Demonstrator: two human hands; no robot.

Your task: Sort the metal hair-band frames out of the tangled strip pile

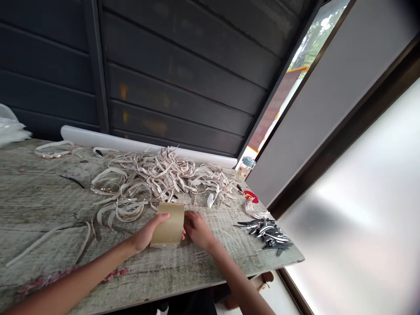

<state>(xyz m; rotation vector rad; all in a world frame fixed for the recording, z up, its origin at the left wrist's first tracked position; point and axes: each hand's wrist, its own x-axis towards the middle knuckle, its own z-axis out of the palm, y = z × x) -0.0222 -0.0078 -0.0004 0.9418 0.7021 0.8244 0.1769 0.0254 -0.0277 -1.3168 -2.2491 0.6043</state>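
A wide tan roll [169, 226], which looks like packing tape, is held over the near part of the table. My left hand [147, 232] grips its left side, thumb lying across the face and some fingertips showing at its lower right edge. Against the right side of the roll is my right hand [196, 227], its fingers curled; what they hold, if anything, is hidden. Just behind both hands lies a big tangled heap of white and copper-edged strips [164, 175].
On the right of the weathered table [131, 280] are a pile of black strips [271, 236], a bundle of pale strips [254, 211] and a red disc [251, 196]. A jar with a blue lid [245, 168] stands at the back right. A white roll [98, 138] lies along the dark wall.
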